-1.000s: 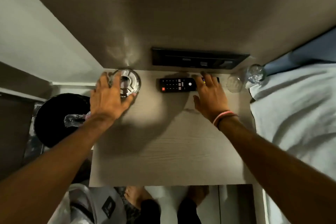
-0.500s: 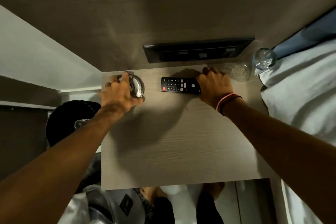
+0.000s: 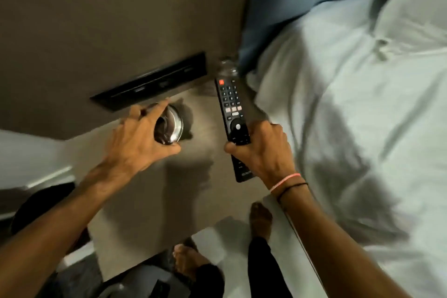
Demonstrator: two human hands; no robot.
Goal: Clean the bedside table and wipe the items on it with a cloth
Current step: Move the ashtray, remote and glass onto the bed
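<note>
- The right hand (image 3: 262,150) is wrapped round the lower half of a long black plastic TV remote (image 3: 233,123) with a red power button. The remote is lifted clear of the pale wood-grain bedside table (image 3: 174,201), button end pointing away from the person.
- The left hand (image 3: 137,143) grips a round, shiny glass ashtray (image 3: 171,126) by its rim, fingers over the far edge and thumb under the near edge. It looks tilted and just off the table, near the back edge, though blur makes that uncertain.
- A clear drinking glass (image 3: 226,68) stands at the table's back right corner, beyond the remote's tip. It is too blurred to say more.
- The white bed sheet (image 3: 350,128) lies just right of the table.
- Progress — early, I judge. 2 items are in hand, apparently being cleared off the table. No cloth is in view, so wiping the top and the items appears not yet begun.
</note>
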